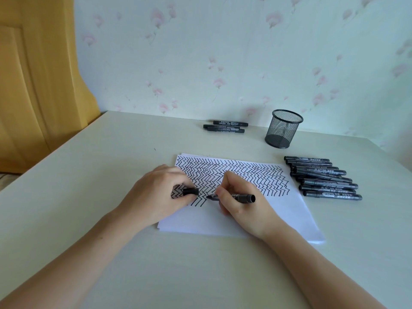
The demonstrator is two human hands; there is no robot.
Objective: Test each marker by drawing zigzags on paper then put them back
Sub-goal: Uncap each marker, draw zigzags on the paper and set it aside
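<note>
A white sheet of paper [256, 217] lies on the table, its upper part filled with rows of black zigzags. My right hand [240, 204] grips an uncapped black marker [243, 197], tip pointing left just above the paper near the lowest zigzags. My left hand [156, 195] rests on the paper's left edge and pinches the marker's black cap [191, 192]. The cap and the marker tip are a short gap apart.
A black mesh pen cup [283, 128] stands at the back right, seemingly holding nothing. Three capped markers [225, 126] lie by the wall. Several more markers [323, 178] lie in a row right of the paper. The table [89, 175] ends at the left beside an orange door.
</note>
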